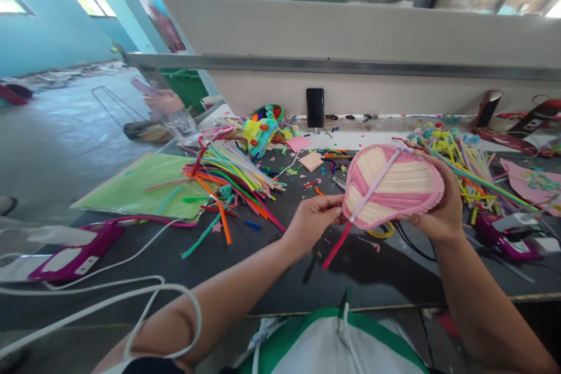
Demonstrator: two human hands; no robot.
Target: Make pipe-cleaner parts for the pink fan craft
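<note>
A rounded pink and cream piece made of pipe cleaners (pixel 407 190) is held up over the dark table. A pale lilac strip (pixel 377 184) crosses its face diagonally. My right hand (pixel 445 204) wraps round its right edge, thumb below and fingers behind. At the lower left edge, my left hand (pixel 318 216) pinches the rim with thumb and forefinger. Beneath that rim hangs a red pipe cleaner (pixel 337 245), close to the left fingertips. The back of the piece is hidden.
Bundles of coloured pipe cleaners (pixel 241 166) lie at left on a green sheet (pixel 144 184), with more (pixel 468 158) at right. A phone (pixel 315 108) leans against the back panel. Purple power strips (pixel 83 248) sit at both sides, and a white cable (pixel 166 289) loops by my left arm.
</note>
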